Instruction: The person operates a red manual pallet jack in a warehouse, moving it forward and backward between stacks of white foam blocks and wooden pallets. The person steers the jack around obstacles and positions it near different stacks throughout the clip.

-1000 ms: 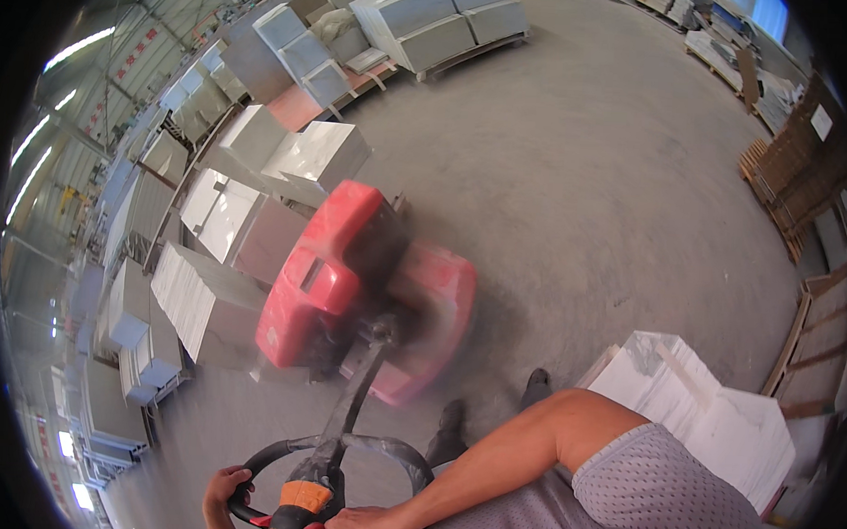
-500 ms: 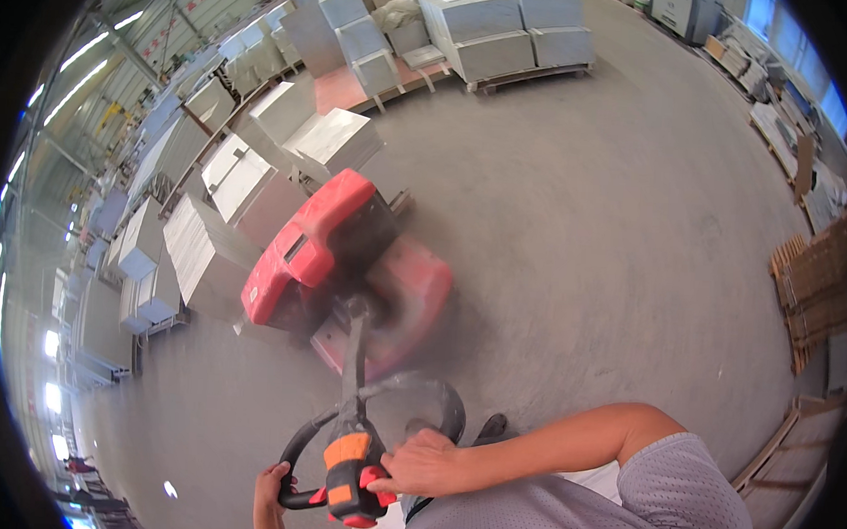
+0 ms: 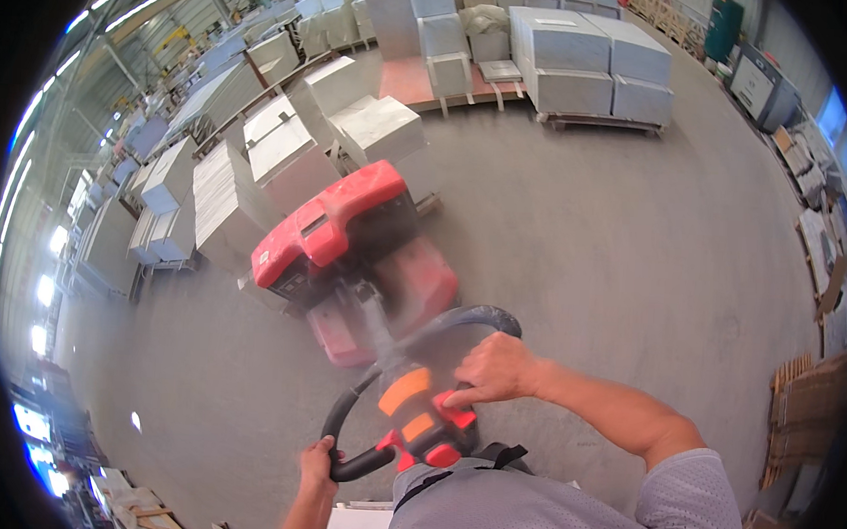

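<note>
Left hand (image 3: 316,463): curled closed round the black loop (image 3: 366,464), probably for steadiness.
Right hand (image 3: 497,367): half bent at the loop's right, thumb against a red button (image 3: 459,415); fingertips are hidden, so I cannot tell if they grip.
Red truck (image 3: 325,246): in front, joined to the handle (image 3: 407,391).
Pale blocks (image 3: 570,53): kept off the floor (image 3: 632,255) by a pallet (image 3: 604,123).

Pallet truck (image 3: 336,218) stands on the floor (image 3: 613,244), its handle (image 3: 415,411) toward the person (image 3: 545,506). Slab stack (image 3: 226,199) stands left of the truck. Beyond, to the right, blocks (image 3: 568,89) sit on a pallet (image 3: 600,123).
</note>
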The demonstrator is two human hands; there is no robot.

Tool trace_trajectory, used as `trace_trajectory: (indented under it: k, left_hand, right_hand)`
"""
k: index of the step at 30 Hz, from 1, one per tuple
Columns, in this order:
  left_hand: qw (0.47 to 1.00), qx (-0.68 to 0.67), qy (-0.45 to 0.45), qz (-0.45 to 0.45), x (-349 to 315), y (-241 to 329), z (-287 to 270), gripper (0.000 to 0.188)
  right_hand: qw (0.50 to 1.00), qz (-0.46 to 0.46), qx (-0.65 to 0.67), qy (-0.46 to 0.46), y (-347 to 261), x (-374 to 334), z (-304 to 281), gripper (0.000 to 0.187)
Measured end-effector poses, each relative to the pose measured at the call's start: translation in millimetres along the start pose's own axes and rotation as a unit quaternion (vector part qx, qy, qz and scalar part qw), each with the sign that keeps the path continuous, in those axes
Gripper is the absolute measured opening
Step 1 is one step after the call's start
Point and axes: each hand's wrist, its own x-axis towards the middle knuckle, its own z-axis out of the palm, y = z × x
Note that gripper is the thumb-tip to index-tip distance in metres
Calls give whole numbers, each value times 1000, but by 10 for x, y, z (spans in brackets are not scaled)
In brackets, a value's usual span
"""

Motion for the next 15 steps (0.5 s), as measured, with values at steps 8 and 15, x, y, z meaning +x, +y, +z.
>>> trace_trajectory:
  k: [8, 15]
  left_hand:
    - [995, -94, 20, 7, -432, -192, 814, 16]
    - [986, -161, 49, 3, -715, -261, 1230, 15]
  right_hand:
    - [997, -70, -20, 28, 800, -117, -279, 53]
    - [991, -131, 0, 4, 1180, -78, -607, 53]
